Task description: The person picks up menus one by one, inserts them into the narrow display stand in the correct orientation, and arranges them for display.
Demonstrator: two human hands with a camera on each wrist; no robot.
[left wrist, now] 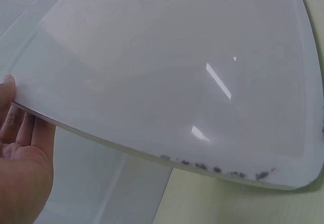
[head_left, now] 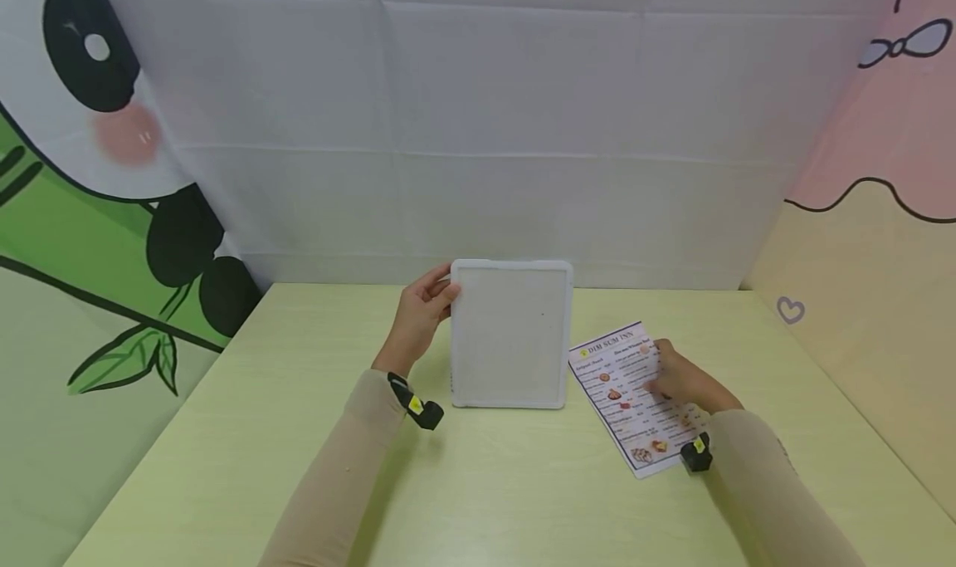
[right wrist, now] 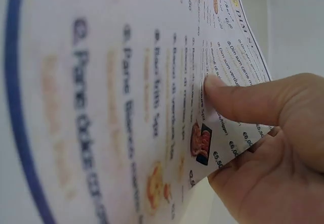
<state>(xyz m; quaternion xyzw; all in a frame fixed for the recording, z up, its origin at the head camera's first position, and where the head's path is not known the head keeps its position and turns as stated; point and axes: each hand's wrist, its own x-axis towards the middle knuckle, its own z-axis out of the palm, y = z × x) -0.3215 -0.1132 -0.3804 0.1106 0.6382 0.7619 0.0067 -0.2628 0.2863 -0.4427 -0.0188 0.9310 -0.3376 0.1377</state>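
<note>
Currently, board and menu: both held at once, 1 per hand; looks like a handling step, with the 2 items brought side by side.
Left hand [head_left: 421, 314]: pinching the upper left edge of the white board [head_left: 511, 334], thumb on the front, fingers behind.
White board: in front of the person, stood up or leaning a bit over the pale table [head_left: 478, 492], plain face to the head view.
Right hand [head_left: 687, 380]: pinching the right edge of the printed menu [head_left: 616, 401], thumb on the printed face, fingers behind.
Printed menu: right of the board, slanted, "DIM SUM INN" heading at the top, food pictures and text below.
Next move, my read: calls for a steady left pinch so the board doesn't tip, and a light right pinch, since the sheet looks thin enough to bend.
Board-menu gap: menu's upper left corner meets the board's right edge in the head view; touching or only overlapping, can't tell.
Bottom edges: whether board or menu rests on the table, not clear.
Hidden: board's back, menu's back, most right fingertips.
Cut off: board's top in the left wrist view, heading's end in the right wrist view.
Hard to read: small menu lines, blurred up close; dark marks [left wrist: 217, 170] on the board's edge, nature unclear.
</note>
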